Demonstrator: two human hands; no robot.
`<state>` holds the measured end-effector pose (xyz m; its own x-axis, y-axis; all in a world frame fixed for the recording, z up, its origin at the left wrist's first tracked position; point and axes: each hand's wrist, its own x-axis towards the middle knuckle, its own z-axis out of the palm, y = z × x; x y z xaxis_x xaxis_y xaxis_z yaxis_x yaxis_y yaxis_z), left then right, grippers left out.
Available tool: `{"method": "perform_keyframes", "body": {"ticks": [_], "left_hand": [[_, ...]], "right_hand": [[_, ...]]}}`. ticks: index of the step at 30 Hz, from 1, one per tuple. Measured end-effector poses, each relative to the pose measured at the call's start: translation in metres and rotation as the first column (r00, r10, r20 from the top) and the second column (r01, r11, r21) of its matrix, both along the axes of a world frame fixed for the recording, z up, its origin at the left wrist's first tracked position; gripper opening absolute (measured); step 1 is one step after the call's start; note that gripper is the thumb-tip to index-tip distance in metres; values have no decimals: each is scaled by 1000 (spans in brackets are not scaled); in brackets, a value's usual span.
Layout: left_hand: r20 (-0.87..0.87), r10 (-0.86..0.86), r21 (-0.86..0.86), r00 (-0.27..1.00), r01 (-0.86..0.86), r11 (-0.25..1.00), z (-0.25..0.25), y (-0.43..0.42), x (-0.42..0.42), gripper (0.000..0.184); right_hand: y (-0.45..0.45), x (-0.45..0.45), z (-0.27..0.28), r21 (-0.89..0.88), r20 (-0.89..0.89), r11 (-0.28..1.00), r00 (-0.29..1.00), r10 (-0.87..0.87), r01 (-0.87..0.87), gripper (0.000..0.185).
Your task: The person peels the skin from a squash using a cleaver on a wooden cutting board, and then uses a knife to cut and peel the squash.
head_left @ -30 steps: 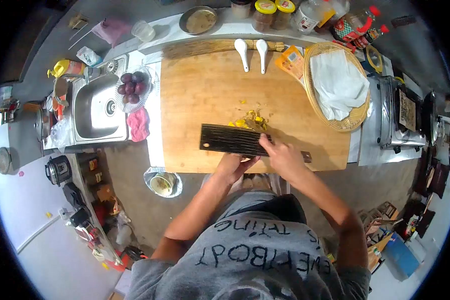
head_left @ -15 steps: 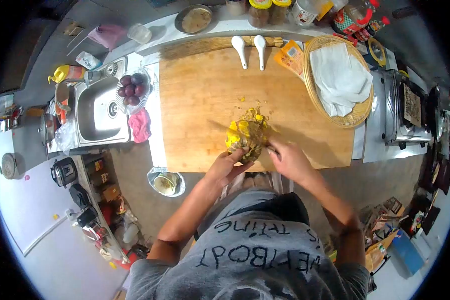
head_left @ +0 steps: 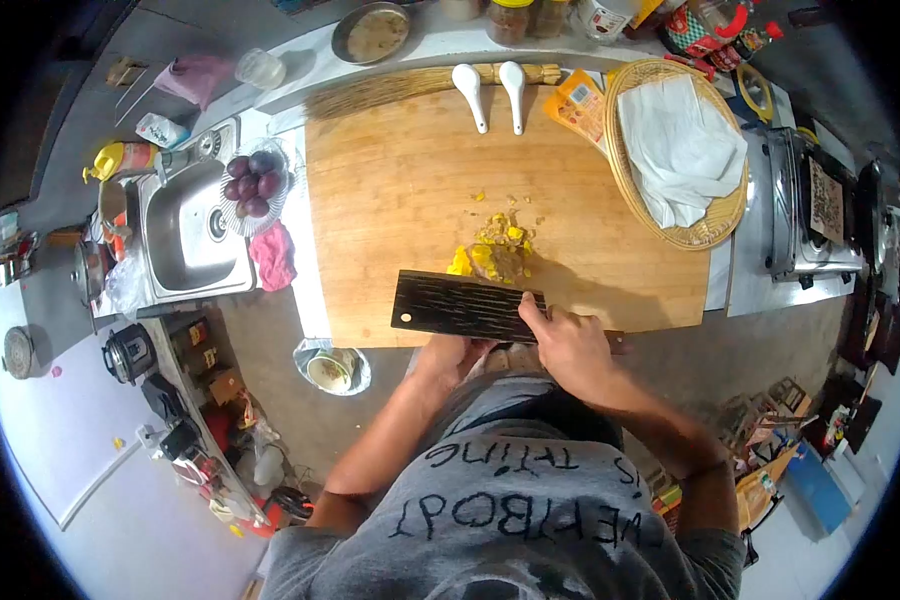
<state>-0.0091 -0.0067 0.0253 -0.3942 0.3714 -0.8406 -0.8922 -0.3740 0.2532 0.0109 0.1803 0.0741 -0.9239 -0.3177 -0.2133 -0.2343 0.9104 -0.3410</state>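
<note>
Wooden board (head_left: 390,170), dark streaked rectangular cleaver (head_left: 460,304)

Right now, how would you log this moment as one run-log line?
right hand: grips cleaver | left hand: partly hidden by cleaver | board: yellow bits beyond cleaver

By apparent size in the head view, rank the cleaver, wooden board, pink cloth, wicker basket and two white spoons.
1. Wooden board
2. Wicker basket
3. Cleaver
4. Pink cloth
5. Left white spoon and right white spoon: too alike to rank
</note>
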Motion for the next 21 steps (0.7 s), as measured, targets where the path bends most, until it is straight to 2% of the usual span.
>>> {"method": "perform_keyframes", "body": {"ticks": [1,2,4,5,6,8,10,11,14,15,19,21], "left_hand": [[-3,36,68,999,-36,997,-3,0,1,20],[-3,37,69,999,-36,997,-7,0,4,20],[75,-39,-124,996,48,991,-1,5,3,23],[41,-46,-239,998,54,970,13,17,1,25],[34,-6,-221,999,13,975,11,18,7,24],[1,35,-214,999,-34,976,3,19,13,23],[114,58,-117,992,-45,992,-3,6,10,22],[3,77,-123,997,-76,990,1,9,10,22],[77,75,-76,994,-69,995,0,1,10,20],[79,142,-81,987,-136,987,2,3,12,20],[92,147,-67,985,-141,988,-5,3,16,21],[119,132,-131,984,-117,984,-13,1,20,21]], "right_hand": [[-2,-1,-3,17,-82,1000,997,7,-6,38],[-5,-3,-4,18,-82,1000,997,8,-6,38],[-11,-14,-5,110,203,992,976,-84,62,47],[-5,-21,-19,47,304,994,947,-106,96,50],[-2,-20,-22,41,301,995,948,-101,93,50],[2,-14,-26,-5,21,1000,999,-28,28,42],[1,-5,-7,-68,99,995,993,-69,76,46],[1,-4,2,-79,115,993,991,-75,84,48],[0,3,8,-72,106,995,992,-64,72,50],[0,4,9,-58,144,996,988,-64,73,51],[1,0,13,-42,211,996,975,-71,82,53],[1,1,13,-50,197,993,976,-92,104,53]]}}
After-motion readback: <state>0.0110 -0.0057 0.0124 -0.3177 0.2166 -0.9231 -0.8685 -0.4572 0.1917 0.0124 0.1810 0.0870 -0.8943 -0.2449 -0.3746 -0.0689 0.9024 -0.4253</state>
